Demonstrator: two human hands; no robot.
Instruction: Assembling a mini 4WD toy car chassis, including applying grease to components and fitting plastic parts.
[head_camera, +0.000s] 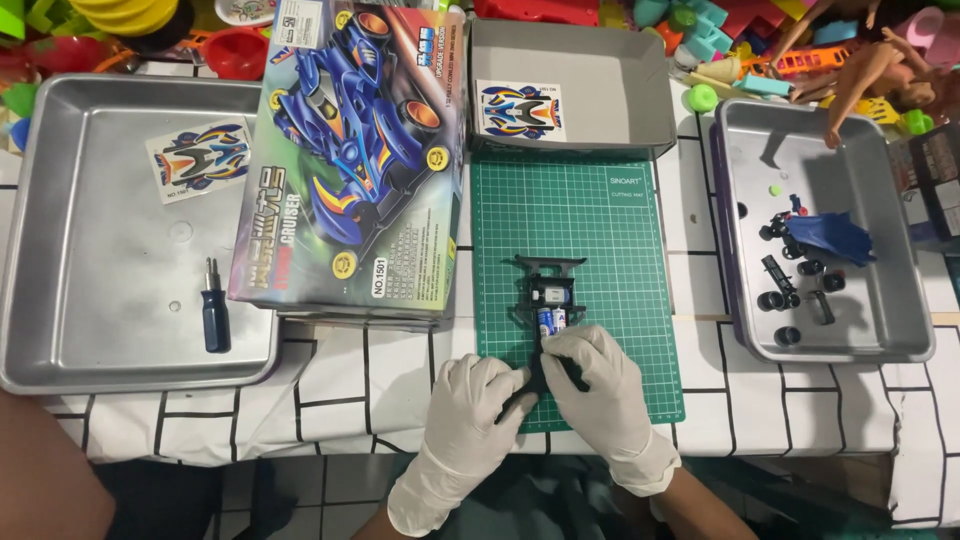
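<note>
A black toy car chassis (548, 285) lies on a green cutting mat (600, 220), with two batteries (551, 320) and a small motor seated in it. Both my hands wear white gloves. My left hand (478, 400) grips the near end of the chassis from the left. From the right, my right hand (596, 375) holds the same end, its fingertips at the batteries.
A metal tray (60, 330) on the left holds a blue screwdriver (214, 310) and a sticker sheet (198, 160). The kit's box lid (350, 160) leans beside it. A grey box bottom (600, 90) holds another sticker sheet. A right tray (900, 320) holds wheels and a blue body shell (835, 238).
</note>
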